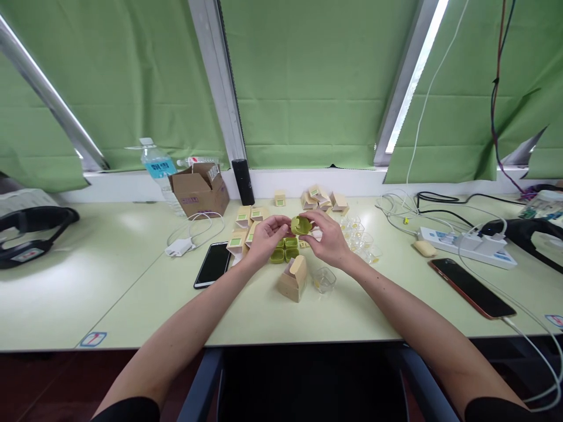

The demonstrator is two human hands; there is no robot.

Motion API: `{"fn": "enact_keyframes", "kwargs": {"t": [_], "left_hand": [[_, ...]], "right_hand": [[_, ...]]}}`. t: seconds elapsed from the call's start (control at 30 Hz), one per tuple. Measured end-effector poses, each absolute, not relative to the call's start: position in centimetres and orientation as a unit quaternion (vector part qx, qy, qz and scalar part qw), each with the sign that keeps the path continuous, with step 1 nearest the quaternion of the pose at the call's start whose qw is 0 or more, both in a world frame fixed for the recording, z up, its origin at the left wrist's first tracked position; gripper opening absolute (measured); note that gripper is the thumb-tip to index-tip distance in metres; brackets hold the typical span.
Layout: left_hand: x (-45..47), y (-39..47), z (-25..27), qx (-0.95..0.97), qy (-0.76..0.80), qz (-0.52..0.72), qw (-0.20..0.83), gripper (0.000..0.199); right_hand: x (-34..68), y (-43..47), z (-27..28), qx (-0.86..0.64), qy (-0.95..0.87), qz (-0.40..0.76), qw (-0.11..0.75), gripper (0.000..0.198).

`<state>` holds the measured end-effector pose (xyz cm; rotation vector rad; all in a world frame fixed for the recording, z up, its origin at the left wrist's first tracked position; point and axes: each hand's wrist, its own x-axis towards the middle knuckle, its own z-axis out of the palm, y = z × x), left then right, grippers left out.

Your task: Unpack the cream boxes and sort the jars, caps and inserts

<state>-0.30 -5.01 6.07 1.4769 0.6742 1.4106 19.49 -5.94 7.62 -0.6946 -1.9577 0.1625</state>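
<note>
Between my two hands, above the table, is a small green plastic cup (pixel 301 225) with its hollow side toward me. My left hand (pixel 269 235) pinches its left edge, while the fingers and thumb of my right hand (pixel 326 237) grip its right side. Several more green cups (pixel 285 250) stand grouped on the table just below. Nearer to me, a small tan cardboard box (pixel 292 280) sits with its flap up. Beside it on the right lies a clear plastic cup (pixel 324 280). Further clear cups (pixel 361 239) cluster to the right of my right hand.
Small tan boxes (pixel 237 241) lie left of my hands, with more at the back (pixel 319 197). A phone (pixel 213 265) is at left, another (pixel 472 287) at right near a power strip (pixel 466 246). Behind stand a brown carton (pixel 200 193), a water bottle (pixel 160 170) and a black cylinder (pixel 243 181).
</note>
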Motion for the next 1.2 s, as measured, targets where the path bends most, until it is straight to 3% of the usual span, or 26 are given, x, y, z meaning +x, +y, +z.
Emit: {"fn": "enact_keyframes", "kwargs": {"t": [0.23, 0.67, 0.83, 1.0, 1.2], "left_hand": [[-0.2, -4.6, 5.6, 0.555, 0.292, 0.57, 0.532, 0.044], [0.6, -5.1, 5.2, 0.561, 0.308, 0.574, 0.511, 0.039], [-0.1, -4.7, 5.1, 0.577, 0.271, 0.562, 0.527, 0.046], [-0.3, -4.9, 5.4, 0.639, 0.257, 0.545, 0.478, 0.058], [0.3, -5.4, 5.7, 0.651, 0.314, 0.54, 0.432, 0.047]], "right_hand": [[19.0, -6.8, 7.3, -0.278, -0.805, 0.054, 0.522, 0.036], [19.1, -6.7, 6.8, -0.279, -0.805, 0.057, 0.52, 0.034], [19.2, -6.2, 6.4, -0.31, -0.802, 0.076, 0.505, 0.036], [19.2, -6.0, 6.1, -0.349, -0.793, 0.105, 0.487, 0.03], [19.5, -6.0, 6.7, -0.313, -0.806, 0.151, 0.479, 0.026]]}}
